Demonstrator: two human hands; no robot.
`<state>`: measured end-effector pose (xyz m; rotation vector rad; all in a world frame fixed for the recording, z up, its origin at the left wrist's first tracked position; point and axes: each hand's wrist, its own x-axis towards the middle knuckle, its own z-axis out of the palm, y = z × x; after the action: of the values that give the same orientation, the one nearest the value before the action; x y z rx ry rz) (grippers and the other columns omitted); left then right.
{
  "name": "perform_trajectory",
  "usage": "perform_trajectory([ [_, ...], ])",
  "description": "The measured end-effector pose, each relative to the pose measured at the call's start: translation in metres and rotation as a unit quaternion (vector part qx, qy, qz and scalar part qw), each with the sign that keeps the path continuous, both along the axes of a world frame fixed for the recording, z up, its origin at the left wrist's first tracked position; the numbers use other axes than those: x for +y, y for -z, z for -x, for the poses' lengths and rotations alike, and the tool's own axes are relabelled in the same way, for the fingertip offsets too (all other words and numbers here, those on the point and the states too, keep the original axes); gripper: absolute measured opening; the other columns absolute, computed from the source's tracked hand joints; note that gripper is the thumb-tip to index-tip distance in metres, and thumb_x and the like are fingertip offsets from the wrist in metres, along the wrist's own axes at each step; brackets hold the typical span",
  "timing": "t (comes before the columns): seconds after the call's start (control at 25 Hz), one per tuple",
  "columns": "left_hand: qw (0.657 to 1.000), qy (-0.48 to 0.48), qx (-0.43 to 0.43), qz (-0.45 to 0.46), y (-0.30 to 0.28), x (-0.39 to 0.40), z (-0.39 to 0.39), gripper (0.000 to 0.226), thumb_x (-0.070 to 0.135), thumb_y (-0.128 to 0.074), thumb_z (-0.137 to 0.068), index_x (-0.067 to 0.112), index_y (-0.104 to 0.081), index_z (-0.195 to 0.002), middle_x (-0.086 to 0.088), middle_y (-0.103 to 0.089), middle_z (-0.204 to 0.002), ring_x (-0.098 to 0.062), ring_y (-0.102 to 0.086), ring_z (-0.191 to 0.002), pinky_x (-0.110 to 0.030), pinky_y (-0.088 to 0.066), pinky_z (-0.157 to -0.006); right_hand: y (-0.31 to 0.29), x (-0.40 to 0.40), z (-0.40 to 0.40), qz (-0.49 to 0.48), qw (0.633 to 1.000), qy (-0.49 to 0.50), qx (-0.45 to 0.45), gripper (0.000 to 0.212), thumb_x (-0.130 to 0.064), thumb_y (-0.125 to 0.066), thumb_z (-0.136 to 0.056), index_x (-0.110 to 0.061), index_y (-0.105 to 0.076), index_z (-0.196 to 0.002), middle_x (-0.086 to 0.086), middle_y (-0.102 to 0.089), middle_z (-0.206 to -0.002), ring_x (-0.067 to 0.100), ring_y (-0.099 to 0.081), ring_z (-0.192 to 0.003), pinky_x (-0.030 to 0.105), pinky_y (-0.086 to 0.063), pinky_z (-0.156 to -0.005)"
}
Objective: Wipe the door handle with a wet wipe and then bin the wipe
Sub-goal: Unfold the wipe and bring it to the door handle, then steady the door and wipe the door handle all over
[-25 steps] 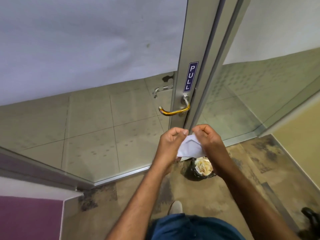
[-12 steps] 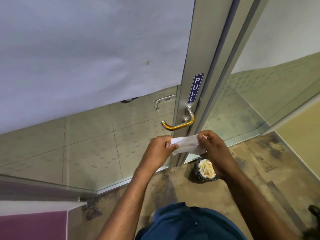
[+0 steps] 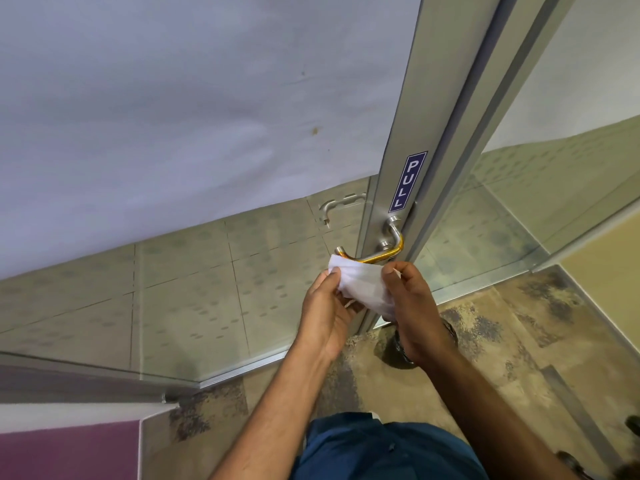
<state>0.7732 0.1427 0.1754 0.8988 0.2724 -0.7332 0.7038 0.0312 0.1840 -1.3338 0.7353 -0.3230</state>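
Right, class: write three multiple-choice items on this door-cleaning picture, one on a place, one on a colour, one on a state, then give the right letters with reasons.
1. Where is the white wipe?
A. in the bin
B. held up just below the door handle
C. on the floor

2. What colour is the PULL sign?
A. red with black letters
B. green with yellow letters
C. dark blue with white letters

3. How is the wipe held?
A. between the left hand and the right hand
B. by the right hand alone
C. by neither hand

Answers: 1 B, its top edge meets the handle's lower bar. 2 C, white letters stand on a dark blue strip. 3 A, fingers of both hands pinch its ends.
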Motion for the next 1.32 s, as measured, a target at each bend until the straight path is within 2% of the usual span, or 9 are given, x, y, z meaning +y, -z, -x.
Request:
perform_trajectory([
  [0.16, 0.994, -0.046, -0.076, -0.07, 0.002, -0.003, -0.009, 0.018, 0.021, -0.051, -0.114, 0.011, -0.065, -0.116, -0.011, -0.077, -0.106, -0.02, -0.072, -0.092, -0.031, -0.061, -0.074, -0.011, -0.006, -0.019, 0.036, 0.999, -0.022, 0.0, 0.016, -0.036, -0.053, -0.095, -0.026, -0.054, -0.108, -0.001, -0.063, -0.101, 0.014, -0.063, -0.093, 0.027, -0.054, -0.068],
  [0.28, 0.976, -0.082, -0.118, -0.165, 0.012, -0.006, -0.022, 0.014, 0.019, -0.058, -0.112, 0.009, -0.061, -0.104, -0.012, -0.07, -0.097, -0.019, -0.065, -0.08, -0.025, -0.057, -0.057, -0.016, -0.016, -0.032, 0.179, 0.981, -0.066, 0.029, 0.011, -0.022, -0.048, -0.092, -0.019, -0.047, -0.103, 0.001, -0.051, -0.1, 0.015, -0.053, -0.089, 0.015, -0.046, -0.067],
  [0.4, 0.964, -0.091, -0.132, -0.212, 0.024, -0.008, -0.036, 0.012, 0.017, -0.061, -0.11, 0.007, -0.062, -0.102, -0.011, -0.068, -0.092, -0.017, -0.065, -0.077, -0.024, -0.057, -0.054, -0.015, -0.022, -0.046, 0.38, 0.916, -0.103, 0.078, 0.021, -0.002, -0.045, -0.099, -0.015, -0.062, -0.097, 0.002, -0.049, -0.116, 0.015, -0.053, -0.097, 0.009, -0.043, -0.077],
  [0.56, 0.96, -0.071, -0.129, -0.24, 0.04, -0.008, -0.04, 0.011, 0.015, -0.064, -0.108, 0.014, -0.068, -0.098, 0.005, -0.071, -0.079, -0.007, -0.065, -0.069, -0.021, -0.056, -0.058, -0.001, -0.014, -0.054, 0.597, 0.777, -0.096, 0.174, 0.021, -0.019, -0.059, -0.096, -0.006, -0.074, -0.101, 0.016, -0.065, -0.113, 0.029, -0.063, -0.102, 0.039, -0.051, -0.092],
  [0.68, 0.948, -0.052, -0.144, -0.279, 0.049, -0.009, -0.042, 0.006, 0.016, -0.071, -0.104, 0.016, -0.073, -0.098, 0.01, -0.072, -0.075, -0.006, -0.064, -0.071, -0.025, -0.053, -0.065, 0.012, 0.003, -0.053, 0.673, 0.703, -0.072, 0.217, 0.036, -0.046, -0.058, -0.095, -0.013, -0.074, -0.103, 0.013, -0.061, -0.128, 0.035, -0.053, -0.124, 0.05, -0.032, -0.106],
  [0.84, 0.914, -0.034, -0.2, -0.351, 0.049, -0.007, -0.048, 0.004, 0.012, -0.075, -0.098, 0.013, -0.072, -0.098, 0.0, -0.071, -0.089, -0.018, -0.062, -0.084, -0.041, -0.058, -0.086, 0.019, 0.022, -0.062, 0.721, 0.641, -0.103, 0.242, 0.031, -0.039, -0.058, -0.099, -0.011, -0.066, -0.108, 0.013, -0.062, -0.11, 0.034, -0.054, -0.111, 0.051, -0.034, -0.105],
  [0.96, 0.855, -0.04, -0.304, -0.418, 0.038, 0.002, -0.048, 0.017, 0.012, -0.069, -0.101, 0.027, -0.065, -0.096, 0.006, -0.07, -0.101, -0.019, -0.066, -0.094, -0.047, -0.061, -0.091, 0.021, 0.027, -0.066, 0.74, 0.61, -0.144, 0.246, 0.024, -0.009, -0.039, -0.094, -0.005, -0.06, -0.104, 0.015, -0.059, -0.094, 0.034, -0.055, -0.096, 0.051, -0.041, -0.1],
  [1.08, 0.773, -0.06, -0.448, -0.445, 0.016, 0.009, -0.045, 0.012, 0.016, -0.062, -0.105, 0.027, -0.065, -0.108, 0.01, -0.064, -0.111, -0.015, -0.065, -0.094, -0.043, -0.061, -0.082, 0.021, 0.031, -0.072, 0.708, 0.638, -0.176, 0.248, 0.037, -0.005, -0.02, -0.096, -0.002, -0.056, -0.103, 0.016, -0.054, -0.09, 0.033, -0.053, -0.087, 0.05, -0.042, -0.093],
  [1.32, 0.49, -0.139, -0.747, -0.428, -0.047, 0.017, -0.063, 0.026, 0.011, -0.06, -0.092, 0.011, -0.071, -0.115, -0.011, -0.069, -0.129, -0.027, -0.056, -0.124, -0.041, -0.044, -0.102, 0.023, 0.014, -0.081, 0.678, 0.717, -0.111, 0.122, 0.049, -0.034, -0.027, -0.108, -0.016, -0.057, -0.074, 0.001, -0.052, -0.06, 0.019, -0.04, -0.051, 0.042, -0.039, -0.084],
])
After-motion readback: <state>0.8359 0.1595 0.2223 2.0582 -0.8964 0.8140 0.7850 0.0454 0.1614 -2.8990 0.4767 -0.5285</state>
